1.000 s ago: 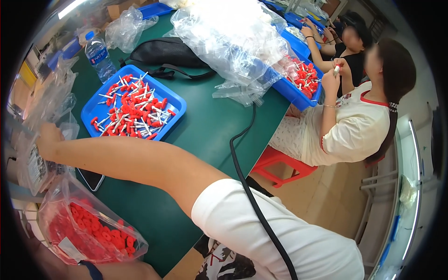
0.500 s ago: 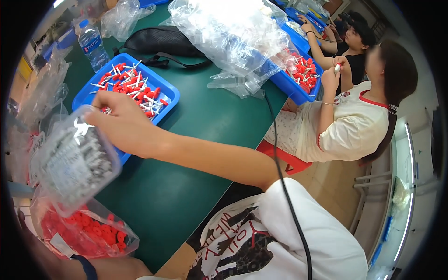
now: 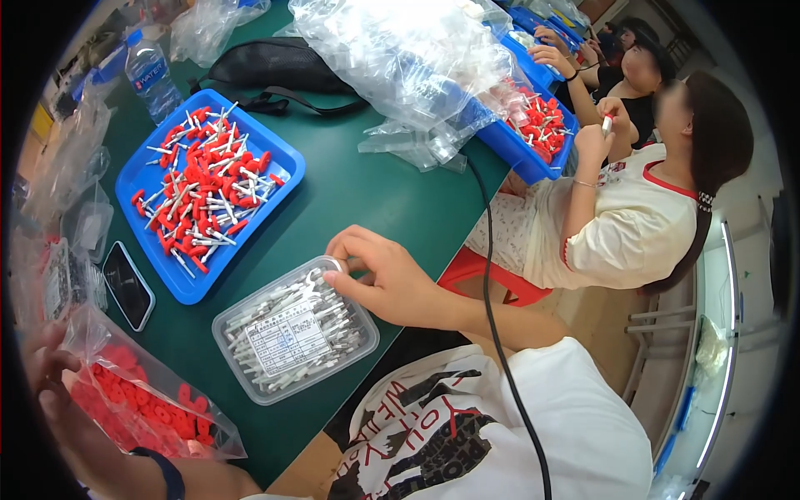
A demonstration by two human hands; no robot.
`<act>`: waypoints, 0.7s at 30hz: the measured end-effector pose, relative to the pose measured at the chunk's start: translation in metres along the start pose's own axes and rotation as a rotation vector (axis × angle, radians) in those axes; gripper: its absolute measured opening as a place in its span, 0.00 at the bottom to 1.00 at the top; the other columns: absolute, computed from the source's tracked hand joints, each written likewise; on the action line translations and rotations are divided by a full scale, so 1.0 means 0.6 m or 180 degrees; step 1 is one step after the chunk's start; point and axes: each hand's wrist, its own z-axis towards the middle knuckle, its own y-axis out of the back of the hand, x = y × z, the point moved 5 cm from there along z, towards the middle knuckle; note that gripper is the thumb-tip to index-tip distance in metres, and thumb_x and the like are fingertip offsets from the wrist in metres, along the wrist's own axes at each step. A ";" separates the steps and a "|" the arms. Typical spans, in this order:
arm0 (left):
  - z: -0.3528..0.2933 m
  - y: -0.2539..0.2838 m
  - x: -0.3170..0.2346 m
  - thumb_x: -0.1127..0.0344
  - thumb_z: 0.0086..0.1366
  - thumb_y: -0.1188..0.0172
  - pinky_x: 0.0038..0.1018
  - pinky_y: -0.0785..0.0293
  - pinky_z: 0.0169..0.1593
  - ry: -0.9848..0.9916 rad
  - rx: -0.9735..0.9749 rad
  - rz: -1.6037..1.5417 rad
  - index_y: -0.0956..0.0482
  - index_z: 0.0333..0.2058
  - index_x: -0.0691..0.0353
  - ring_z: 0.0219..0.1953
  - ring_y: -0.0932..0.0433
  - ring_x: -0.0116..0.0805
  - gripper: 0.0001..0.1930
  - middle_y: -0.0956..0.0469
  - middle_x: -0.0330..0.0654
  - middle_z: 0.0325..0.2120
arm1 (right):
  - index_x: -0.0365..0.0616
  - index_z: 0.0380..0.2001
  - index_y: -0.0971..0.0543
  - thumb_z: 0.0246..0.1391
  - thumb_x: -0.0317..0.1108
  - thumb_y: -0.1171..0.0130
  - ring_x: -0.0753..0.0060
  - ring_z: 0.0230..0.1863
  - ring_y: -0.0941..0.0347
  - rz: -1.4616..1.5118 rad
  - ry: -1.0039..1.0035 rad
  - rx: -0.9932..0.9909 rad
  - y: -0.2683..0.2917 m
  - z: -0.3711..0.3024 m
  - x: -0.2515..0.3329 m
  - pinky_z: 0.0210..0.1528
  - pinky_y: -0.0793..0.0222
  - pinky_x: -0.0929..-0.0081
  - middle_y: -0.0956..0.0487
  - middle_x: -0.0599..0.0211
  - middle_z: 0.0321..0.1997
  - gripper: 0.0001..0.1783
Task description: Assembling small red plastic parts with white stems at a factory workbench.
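My right hand (image 3: 379, 275) has its thumb and fingers closed on the upper right corner of a clear plastic box (image 3: 367, 340). Slim white and grey rods fill the box, and a printed white label lies on top. The box rests on the green table near its front edge. At the far left rim my left hand (image 3: 60, 392) is partly in view, fingers loosely apart, beside a clear bag of red plastic parts (image 3: 158, 408). No object shows in its fingers. Beyond the box sits a blue tray (image 3: 193, 290) heaped with red pieces fitted with white rods.
A phone (image 3: 128, 286) lies left of the box. Behind the tray are a water bottle (image 3: 152, 79) and a black pouch (image 3: 275, 68). Plastic bags (image 3: 400, 58) cover another blue tray (image 3: 533, 162). A co-worker (image 3: 625, 217) sits at right. A black cable (image 3: 492, 283) hangs across the view.
My right hand has brought the box rightward from the left side and set it on the table. The tray's contents and the phone are now uncovered. More of my left hand shows.
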 end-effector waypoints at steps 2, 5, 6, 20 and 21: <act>-0.004 -0.031 -0.019 0.62 0.66 0.49 0.34 0.30 0.52 0.0087 0.0187 -0.0310 0.24 0.46 0.67 0.46 0.25 0.41 0.16 0.24 0.49 0.46 | 0.42 0.34 0.27 0.57 0.44 0.42 0.64 0.47 0.25 -0.1084 0.0161 0.0032 0.016 -0.014 0.009 0.42 0.26 0.70 0.29 0.60 0.50 0.15; 0.032 -0.102 -0.096 0.54 0.60 0.42 0.35 0.31 0.51 0.0035 0.0896 -0.0588 0.23 0.44 0.67 0.46 0.25 0.42 0.22 0.24 0.50 0.46 | 0.44 0.43 0.26 0.50 0.50 0.38 0.57 0.55 0.28 -0.2269 0.1163 0.0049 0.033 -0.034 0.027 0.50 0.28 0.63 0.31 0.59 0.57 0.24; 0.042 -0.125 -0.117 0.51 0.56 0.38 0.36 0.32 0.53 -0.0104 0.1395 -0.0527 0.23 0.44 0.68 0.47 0.25 0.44 0.26 0.25 0.51 0.46 | 0.46 0.49 0.26 0.46 0.54 0.37 0.55 0.58 0.31 -0.2336 0.2039 0.0043 0.031 -0.048 0.044 0.55 0.30 0.59 0.32 0.59 0.61 0.31; -0.026 -0.370 -0.146 0.57 0.25 0.22 0.60 0.64 0.66 -0.0274 0.3070 0.0641 0.49 0.65 0.59 0.66 0.48 0.52 0.65 0.44 0.52 0.62 | 0.46 0.51 0.26 0.48 0.55 0.40 0.53 0.63 0.37 -0.2052 0.3529 0.1070 -0.004 -0.045 0.008 0.67 0.45 0.49 0.31 0.57 0.61 0.32; -0.024 -0.372 -0.146 0.57 0.25 0.22 0.60 0.64 0.66 -0.0277 0.3076 0.0634 0.49 0.65 0.59 0.66 0.48 0.52 0.65 0.44 0.52 0.62 | 0.45 0.52 0.26 0.50 0.55 0.42 0.53 0.62 0.35 -0.2056 0.3597 0.1080 -0.003 -0.045 0.011 0.65 0.41 0.49 0.30 0.55 0.59 0.31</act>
